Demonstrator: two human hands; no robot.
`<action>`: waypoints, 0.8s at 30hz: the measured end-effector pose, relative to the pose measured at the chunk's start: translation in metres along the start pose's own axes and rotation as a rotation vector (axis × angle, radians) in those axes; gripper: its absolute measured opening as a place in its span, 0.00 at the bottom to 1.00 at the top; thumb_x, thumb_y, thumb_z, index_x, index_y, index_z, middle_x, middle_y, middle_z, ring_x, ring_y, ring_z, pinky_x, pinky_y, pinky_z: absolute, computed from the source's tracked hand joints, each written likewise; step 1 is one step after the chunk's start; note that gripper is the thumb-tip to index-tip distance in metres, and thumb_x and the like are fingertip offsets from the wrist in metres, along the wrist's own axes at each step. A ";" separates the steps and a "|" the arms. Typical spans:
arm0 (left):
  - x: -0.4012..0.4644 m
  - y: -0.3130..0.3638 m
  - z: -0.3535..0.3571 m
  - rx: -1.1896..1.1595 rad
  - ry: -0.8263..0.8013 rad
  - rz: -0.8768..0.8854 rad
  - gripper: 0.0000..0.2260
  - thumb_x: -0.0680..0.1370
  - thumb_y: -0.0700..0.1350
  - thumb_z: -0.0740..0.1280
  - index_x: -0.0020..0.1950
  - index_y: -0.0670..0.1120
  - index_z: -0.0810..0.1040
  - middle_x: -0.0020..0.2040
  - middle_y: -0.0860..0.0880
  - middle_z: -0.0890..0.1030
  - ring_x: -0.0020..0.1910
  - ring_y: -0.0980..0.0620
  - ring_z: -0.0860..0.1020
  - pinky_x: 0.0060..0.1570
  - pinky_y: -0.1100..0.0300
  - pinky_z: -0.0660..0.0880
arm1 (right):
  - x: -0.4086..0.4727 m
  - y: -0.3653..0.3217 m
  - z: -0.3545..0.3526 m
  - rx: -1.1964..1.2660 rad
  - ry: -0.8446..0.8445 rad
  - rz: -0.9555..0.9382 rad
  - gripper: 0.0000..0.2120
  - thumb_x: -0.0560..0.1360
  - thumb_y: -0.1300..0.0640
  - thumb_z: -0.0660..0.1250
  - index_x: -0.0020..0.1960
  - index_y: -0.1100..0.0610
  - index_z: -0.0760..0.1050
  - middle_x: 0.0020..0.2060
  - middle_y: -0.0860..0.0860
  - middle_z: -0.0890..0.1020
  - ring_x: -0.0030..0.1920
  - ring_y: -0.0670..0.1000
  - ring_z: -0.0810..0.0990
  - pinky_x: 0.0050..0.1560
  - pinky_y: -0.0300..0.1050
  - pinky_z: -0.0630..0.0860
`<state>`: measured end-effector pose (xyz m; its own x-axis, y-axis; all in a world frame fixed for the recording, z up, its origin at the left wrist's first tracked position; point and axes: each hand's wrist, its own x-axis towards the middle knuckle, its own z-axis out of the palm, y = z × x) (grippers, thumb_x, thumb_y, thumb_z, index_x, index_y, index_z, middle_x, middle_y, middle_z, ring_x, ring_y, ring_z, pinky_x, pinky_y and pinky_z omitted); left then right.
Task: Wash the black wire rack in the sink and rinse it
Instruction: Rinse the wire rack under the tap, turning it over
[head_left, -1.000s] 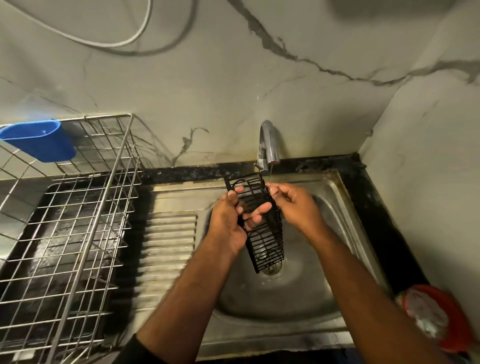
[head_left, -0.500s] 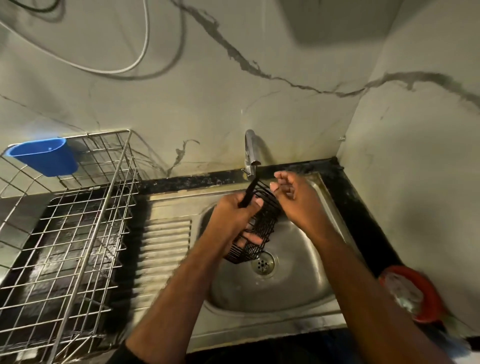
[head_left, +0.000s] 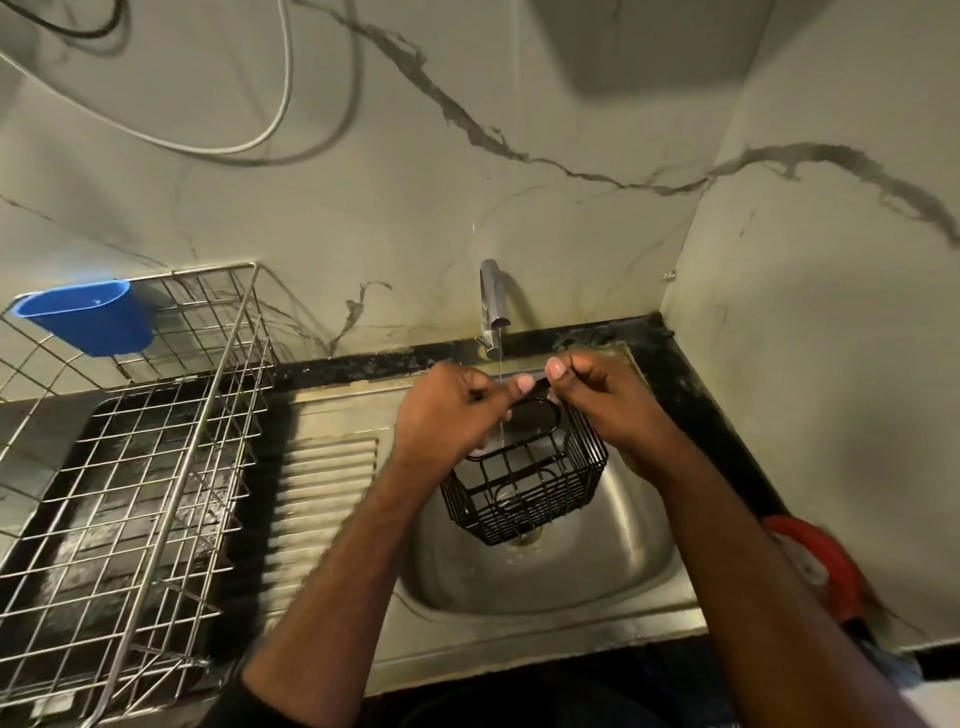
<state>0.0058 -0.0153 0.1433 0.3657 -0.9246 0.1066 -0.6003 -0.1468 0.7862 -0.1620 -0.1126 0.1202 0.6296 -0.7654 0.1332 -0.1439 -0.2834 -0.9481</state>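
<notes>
Black wire rack (head_left: 524, 483) has flipped: a second ago it hung edge-on, now its open side faces me over the sink (head_left: 545, 587), directly under the tap (head_left: 491, 301) stream. Rinsing, I'd say. My left hand (head_left: 447, 415) and right hand (head_left: 608, 410) each pinch the top rim. Fingertips behind the wires are hidden; water flow is faint.

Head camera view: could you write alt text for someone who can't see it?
Two bare hands, left hand and right hand, hold a black wire rack over a steel sink, under a thin stream from the tap. A metal dish rack with a blue cup stands to the left.
</notes>
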 end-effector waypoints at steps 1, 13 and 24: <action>0.000 -0.002 0.001 -0.075 0.009 -0.013 0.23 0.77 0.63 0.69 0.32 0.46 0.82 0.25 0.49 0.80 0.22 0.55 0.76 0.33 0.60 0.76 | 0.000 -0.001 0.002 -0.004 0.013 0.011 0.21 0.82 0.44 0.60 0.43 0.60 0.74 0.37 0.61 0.75 0.38 0.54 0.73 0.43 0.46 0.72; -0.015 -0.050 0.012 -0.588 0.011 -0.415 0.36 0.76 0.75 0.45 0.57 0.53 0.82 0.57 0.49 0.86 0.59 0.53 0.80 0.72 0.43 0.64 | 0.004 0.002 -0.006 0.617 0.553 0.486 0.11 0.83 0.47 0.61 0.47 0.53 0.73 0.30 0.47 0.70 0.31 0.46 0.69 0.41 0.47 0.74; -0.008 -0.056 -0.011 -0.196 -0.347 -0.172 0.38 0.71 0.73 0.66 0.78 0.60 0.65 0.68 0.55 0.76 0.67 0.51 0.75 0.68 0.53 0.71 | -0.009 0.041 -0.013 0.973 0.590 0.789 0.06 0.84 0.58 0.58 0.59 0.57 0.72 0.38 0.51 0.74 0.39 0.50 0.75 0.63 0.70 0.69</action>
<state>0.0441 0.0035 0.1053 0.1679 -0.9607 -0.2210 -0.3927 -0.2709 0.8789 -0.1835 -0.1242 0.0840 0.1836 -0.7309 -0.6573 0.4313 0.6608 -0.6143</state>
